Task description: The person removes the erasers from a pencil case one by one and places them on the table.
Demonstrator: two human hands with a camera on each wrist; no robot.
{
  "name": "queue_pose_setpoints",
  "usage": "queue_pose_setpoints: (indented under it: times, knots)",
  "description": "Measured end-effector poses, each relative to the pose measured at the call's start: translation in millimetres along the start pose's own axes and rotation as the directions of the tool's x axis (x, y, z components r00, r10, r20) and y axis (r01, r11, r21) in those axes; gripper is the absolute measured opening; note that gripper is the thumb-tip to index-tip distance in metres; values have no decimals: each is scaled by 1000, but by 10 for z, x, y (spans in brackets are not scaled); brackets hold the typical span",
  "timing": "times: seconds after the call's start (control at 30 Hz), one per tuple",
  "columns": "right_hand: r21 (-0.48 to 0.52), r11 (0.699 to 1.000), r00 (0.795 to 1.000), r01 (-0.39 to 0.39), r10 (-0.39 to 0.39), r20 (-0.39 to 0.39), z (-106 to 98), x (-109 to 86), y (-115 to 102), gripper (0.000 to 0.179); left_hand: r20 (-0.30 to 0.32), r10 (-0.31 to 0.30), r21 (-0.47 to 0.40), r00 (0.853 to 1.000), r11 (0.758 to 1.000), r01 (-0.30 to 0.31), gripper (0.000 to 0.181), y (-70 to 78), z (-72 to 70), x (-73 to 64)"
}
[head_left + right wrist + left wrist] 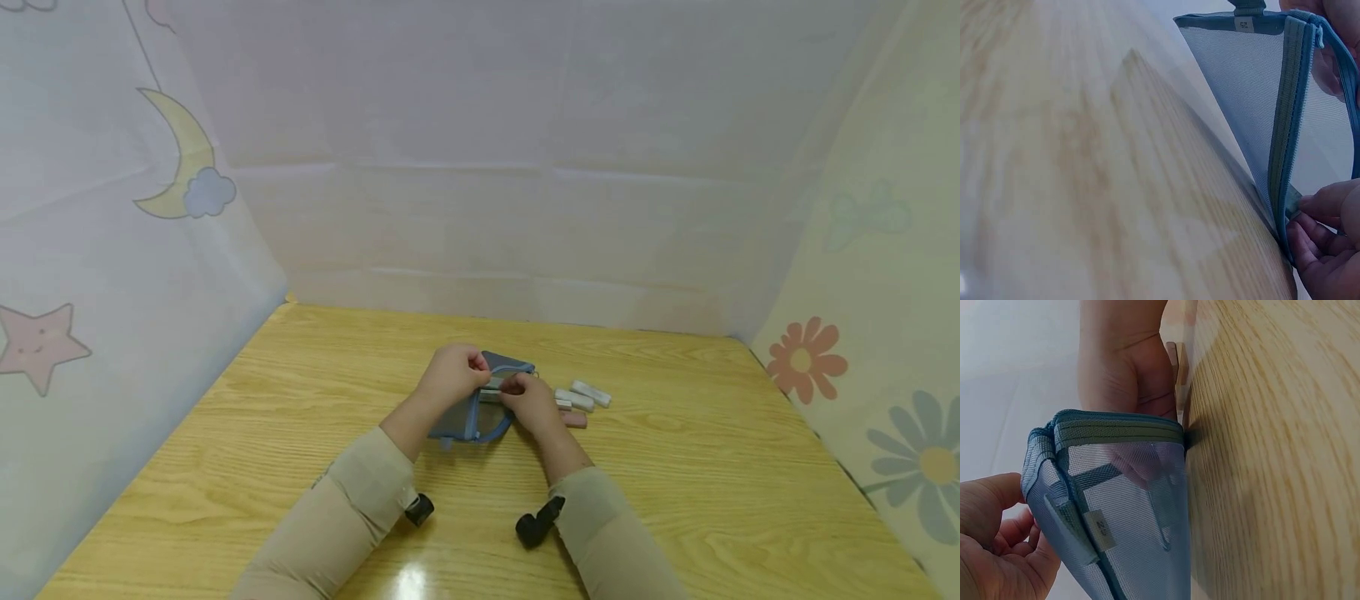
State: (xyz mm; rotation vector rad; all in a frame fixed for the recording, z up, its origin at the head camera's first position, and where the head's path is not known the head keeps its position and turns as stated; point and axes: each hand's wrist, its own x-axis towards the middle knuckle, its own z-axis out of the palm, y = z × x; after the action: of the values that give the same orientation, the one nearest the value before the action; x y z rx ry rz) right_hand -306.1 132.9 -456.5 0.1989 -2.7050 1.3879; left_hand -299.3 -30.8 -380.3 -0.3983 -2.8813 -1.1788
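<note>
A blue mesh zip pouch [452,419] stands on the table with its zipped mouth spread open towards the right. My left hand [454,375] pinches the upper edge of that mouth between thumb and fingers. At the opening, my right hand [536,403] has its fingertips inside the lower part of the mouth. Between its thumb and finger is a small greyish block [1294,201], mostly hidden by the pouch edge in the right wrist view. Through the mesh [1129,487], the left wrist view shows the right fingers faintly.
Right beside the right hand lie several small bars: a white bar [591,393], another white bar [576,401] and a pink bar [574,420]. The wooden table [675,467] ends at a pale cloth wall [480,233] at the back, with printed cloth on both sides.
</note>
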Motion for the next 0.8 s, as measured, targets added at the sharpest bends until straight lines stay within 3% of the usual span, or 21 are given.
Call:
queue_pose_setpoints:
  times: [0.37,0.53,0.6,0.8]
  knots:
    - [19,997,997,-70,70,31,-52,-2,8,6,-10,11,12,1000,1000,-11,9,-1,-6,11]
    - [-57,977,978,-205,206,24,-166,-56,-32,6,-16,13,4,1000,1000,-13,10,-8,-1,17]
    - [-79,971,974,-226,227,16,-210,-75,-41,6,-16,12,3,1000,1000,-12,10,-10,0,17]
    - [78,992,994,-101,99,37,-309,-89,-40,8,-14,13,4,1000,1000,-13,11,-14,-1,16]
